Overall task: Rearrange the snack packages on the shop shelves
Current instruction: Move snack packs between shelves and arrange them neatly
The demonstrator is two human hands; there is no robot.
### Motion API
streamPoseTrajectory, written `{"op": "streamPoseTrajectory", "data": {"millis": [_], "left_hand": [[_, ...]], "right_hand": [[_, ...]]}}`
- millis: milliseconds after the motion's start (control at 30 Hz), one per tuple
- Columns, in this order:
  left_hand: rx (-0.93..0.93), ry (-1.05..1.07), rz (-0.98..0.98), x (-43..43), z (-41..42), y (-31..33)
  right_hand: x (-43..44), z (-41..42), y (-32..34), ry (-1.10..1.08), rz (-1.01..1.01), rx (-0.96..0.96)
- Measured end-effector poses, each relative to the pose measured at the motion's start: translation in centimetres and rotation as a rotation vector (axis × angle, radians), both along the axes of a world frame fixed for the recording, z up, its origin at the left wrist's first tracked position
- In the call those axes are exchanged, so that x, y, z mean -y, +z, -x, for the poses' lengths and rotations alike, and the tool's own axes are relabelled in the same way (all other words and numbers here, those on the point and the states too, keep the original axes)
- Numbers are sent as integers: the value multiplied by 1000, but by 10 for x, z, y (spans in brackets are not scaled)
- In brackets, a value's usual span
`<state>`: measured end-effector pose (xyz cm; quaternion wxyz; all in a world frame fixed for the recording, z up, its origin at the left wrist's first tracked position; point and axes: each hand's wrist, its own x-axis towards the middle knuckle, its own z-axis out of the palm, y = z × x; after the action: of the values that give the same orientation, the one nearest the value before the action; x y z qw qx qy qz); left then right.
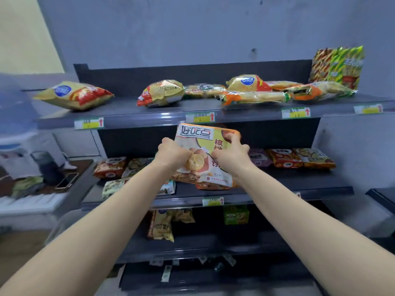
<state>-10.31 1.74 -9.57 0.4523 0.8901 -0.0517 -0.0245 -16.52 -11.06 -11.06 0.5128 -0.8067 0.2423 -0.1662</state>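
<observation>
I have my left hand (171, 154) and right hand (232, 153) gripping the biscuit package (203, 146) at the middle shelf's (277, 192) front edge; next, placing it flat.

Two hands hold one big orange cookie bag (204, 155) up in front of the middle shelf (277, 190). The left hand (172, 153) grips its left side, and the right hand (232, 153) grips its right side (fingers curled over the top edge). More snack bags lie flat on the top shelf (149, 116).
</observation>
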Motion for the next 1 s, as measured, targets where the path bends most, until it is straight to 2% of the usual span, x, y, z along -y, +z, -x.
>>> {"op": "streamPoseTrajectory", "data": {"millis": [133, 467, 833, 1000], "left_hand": [[106, 25, 98, -26, 2, 19], [436, 107, 350, -59, -44, 91], [553, 164, 485, -60, -143, 135], [612, 205, 523, -58, -189, 151]], "right_hand": [[-23, -3, 22, 25, 61, 80], [-49, -63, 106, 47, 83, 469], [-42, -182, 154, 128, 30, 573], [-40, -240, 176, 187, 4, 528]]}}
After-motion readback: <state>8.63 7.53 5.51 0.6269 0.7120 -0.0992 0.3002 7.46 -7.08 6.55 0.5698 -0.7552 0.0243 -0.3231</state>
